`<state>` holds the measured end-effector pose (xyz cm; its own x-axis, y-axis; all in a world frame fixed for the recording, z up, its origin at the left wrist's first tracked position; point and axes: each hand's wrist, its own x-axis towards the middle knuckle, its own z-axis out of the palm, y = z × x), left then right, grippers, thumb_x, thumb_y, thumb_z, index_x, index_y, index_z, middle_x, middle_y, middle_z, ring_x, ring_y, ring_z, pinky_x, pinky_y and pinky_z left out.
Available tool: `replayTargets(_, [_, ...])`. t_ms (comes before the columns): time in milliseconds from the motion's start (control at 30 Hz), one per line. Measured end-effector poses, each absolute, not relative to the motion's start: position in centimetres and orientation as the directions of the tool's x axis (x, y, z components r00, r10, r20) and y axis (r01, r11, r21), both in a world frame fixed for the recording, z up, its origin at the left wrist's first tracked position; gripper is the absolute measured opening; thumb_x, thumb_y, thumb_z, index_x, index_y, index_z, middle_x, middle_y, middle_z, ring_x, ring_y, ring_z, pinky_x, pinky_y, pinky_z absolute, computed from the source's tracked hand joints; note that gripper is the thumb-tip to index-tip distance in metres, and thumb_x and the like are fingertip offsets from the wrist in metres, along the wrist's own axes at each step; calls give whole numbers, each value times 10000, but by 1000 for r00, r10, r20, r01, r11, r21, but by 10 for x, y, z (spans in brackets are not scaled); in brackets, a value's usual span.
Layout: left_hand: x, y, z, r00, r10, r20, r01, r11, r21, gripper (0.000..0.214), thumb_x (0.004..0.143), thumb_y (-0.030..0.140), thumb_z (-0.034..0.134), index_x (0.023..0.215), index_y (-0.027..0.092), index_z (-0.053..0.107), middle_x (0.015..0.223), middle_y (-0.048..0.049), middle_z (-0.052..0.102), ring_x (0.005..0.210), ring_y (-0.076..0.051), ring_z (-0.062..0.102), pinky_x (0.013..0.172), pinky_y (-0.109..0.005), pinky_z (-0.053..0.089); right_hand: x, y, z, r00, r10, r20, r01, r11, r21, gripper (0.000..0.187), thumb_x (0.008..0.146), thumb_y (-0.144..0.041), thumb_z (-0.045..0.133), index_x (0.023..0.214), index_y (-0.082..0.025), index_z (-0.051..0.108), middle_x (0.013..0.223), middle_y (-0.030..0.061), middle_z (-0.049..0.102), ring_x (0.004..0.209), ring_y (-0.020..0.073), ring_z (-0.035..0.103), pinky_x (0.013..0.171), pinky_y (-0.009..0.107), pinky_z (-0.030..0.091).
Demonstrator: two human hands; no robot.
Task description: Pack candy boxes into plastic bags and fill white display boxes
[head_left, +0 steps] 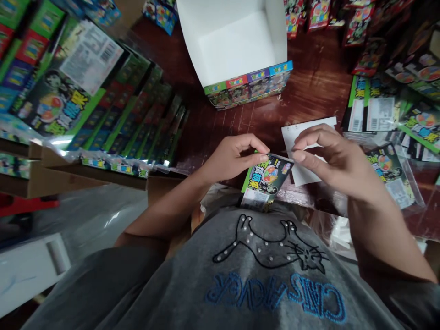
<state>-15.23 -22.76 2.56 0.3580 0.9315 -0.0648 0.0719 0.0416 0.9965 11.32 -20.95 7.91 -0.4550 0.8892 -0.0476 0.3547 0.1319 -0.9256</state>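
Note:
My left hand (232, 158) pinches the upper edge of a flat black-and-green candy packet (266, 176) between thumb and fingers. The packet is tilted, with colourful candies, large lettering and a white label printed on its face. To its right, my right hand (328, 158) is closed in a pinch, thumb and forefinger close together by the packet's upper right corner. Whatever those fingertips may hold is too small to make out. A white paper sheet (305, 176) lies on the table beneath my right hand, partly covered by it.
An open display box (240, 46), white inside, stands at the back of the dark red table (220, 121). Cartons (113, 172) packed with similar packets fill the left. More packets (381, 110) lie in piles on the right, with red sachets (359, 23) behind them.

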Motion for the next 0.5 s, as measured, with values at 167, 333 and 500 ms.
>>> replayTargets(167, [-141, -225, 32, 372, 925, -73, 107, 35, 994, 133, 893, 281, 833, 952, 170, 791, 972, -51, 827, 883, -145, 754, 829, -272, 597, 104, -172, 89, -669, 662, -336, 542, 126, -831, 226, 892, -473, 803, 891, -253, 751, 836, -6, 738, 734, 168, 640, 694, 337, 475])
replayTargets(333, [-145, -228, 31, 373, 921, -107, 100, 75, 992, 189, 897, 296, 832, 1039, 178, 793, 1061, -71, 835, 958, -168, 765, 883, -301, 607, 95, -172, 80, -625, 721, -300, 609, 209, -766, 171, 870, -369, 785, 952, -234, 721, 928, 17, 733, 790, 175, 648, 716, 338, 480])
replayTargets(500, [-149, -241, 7, 421, 861, -285, -225, 403, 887, 581, 880, 635, 830, 1321, 269, 733, 1223, -116, 828, 1028, -244, 812, 861, -371, 653, 106, -182, 65, -657, 684, -317, 266, -183, -946, 410, 889, -506, 859, 1132, -249, 652, 992, 36, 757, 861, 184, 696, 707, 319, 583])
